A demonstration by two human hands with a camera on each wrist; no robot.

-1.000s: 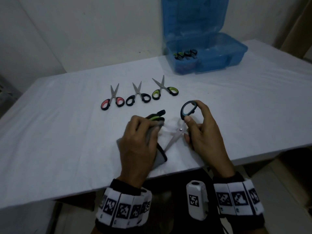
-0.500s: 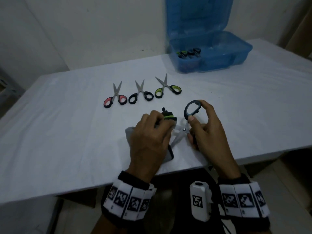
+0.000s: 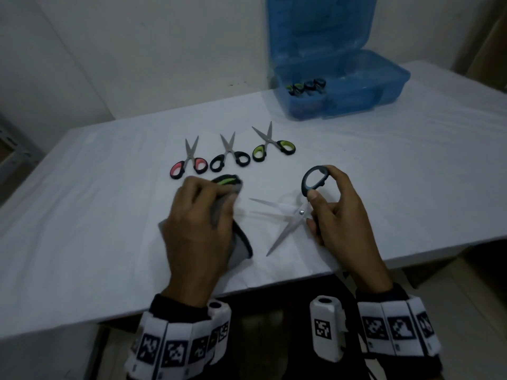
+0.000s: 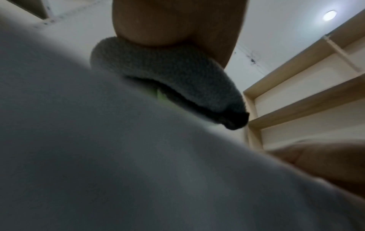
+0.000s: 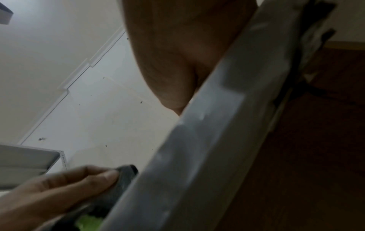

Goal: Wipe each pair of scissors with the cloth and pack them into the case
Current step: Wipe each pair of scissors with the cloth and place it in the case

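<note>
The open scissors (image 3: 295, 212) at lower centre look light, stiff and sharp; the right hand (image 3: 333, 215) pinches the dark handle loop, the safest hold. The left hand (image 3: 199, 223) clutches the soft grey cloth (image 3: 241, 242) around a green handle. Upper right on the worktop (image 3: 82, 215), the open blue case (image 3: 356, 89) holds several pairs; three more lie outside it

Left hand (image 3: 199, 226) lower centre of frame, fingers curled, knuckles up. Right hand (image 3: 333, 215) right of it, thumb and forefinger pinching.
</note>
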